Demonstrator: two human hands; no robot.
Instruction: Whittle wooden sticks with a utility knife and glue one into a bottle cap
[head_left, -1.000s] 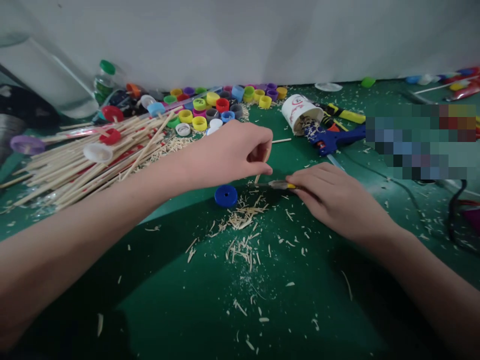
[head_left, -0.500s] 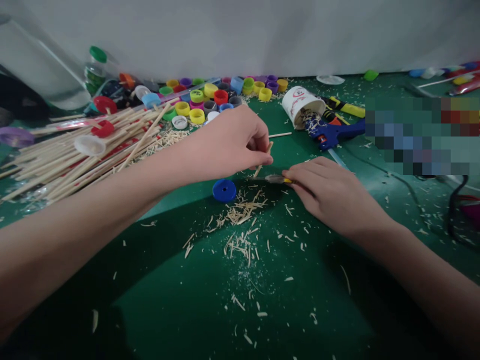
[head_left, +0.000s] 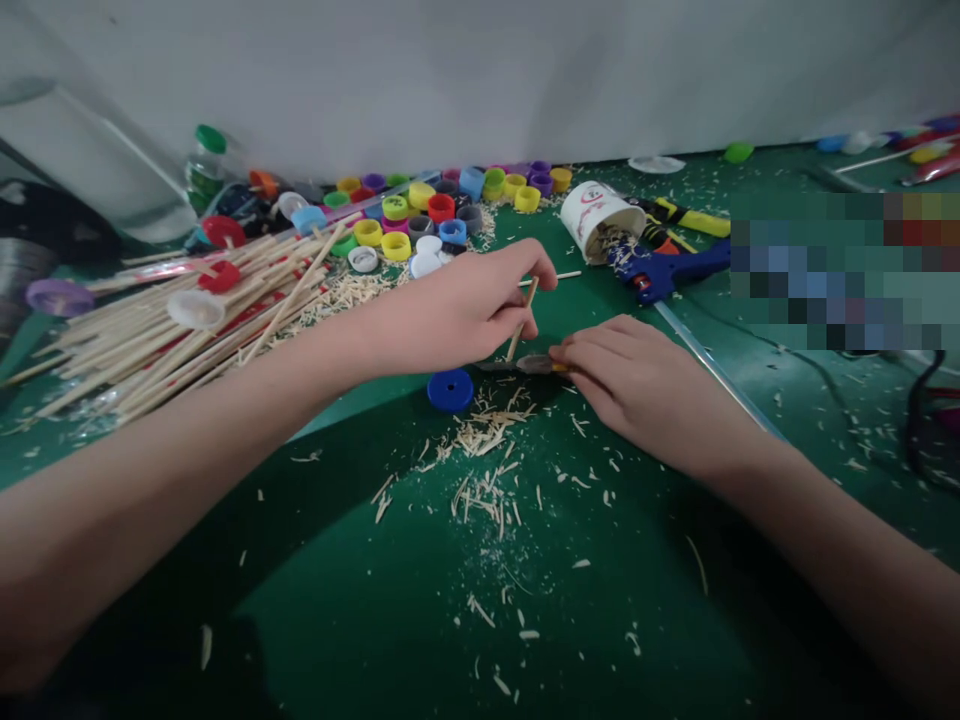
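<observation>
My left hand [head_left: 480, 305] pinches a short wooden stick [head_left: 523, 320] at a slant, its forefinger lifted and curved above it. My right hand [head_left: 637, 375] is closed round a craft knife [head_left: 534, 364]; a bit of its yellow handle shows at the fingertips. The knife's thin blade points left and lies at the stick's lower end; whether it bites into the wood is too dark to tell. Just left of the blade rests a blue bottle cap [head_left: 444, 400] with a small hole in its middle. Wood shavings [head_left: 484, 435] lie in a heap in front of it.
A pile of wooden sticks [head_left: 180, 335] lies at left, some with caps on them. Colourful bottle caps [head_left: 395, 246] line the back. At right are a tipped paper cup [head_left: 592, 215], a blue glue gun [head_left: 682, 265] and its cable. Another stick [head_left: 568, 275] lies behind my left hand.
My left forefinger has lifted off, so more of the stick shows. My right hand has moved slightly left with the craft knife, bringing the blade under the stick's end. The view has shifted a little.
</observation>
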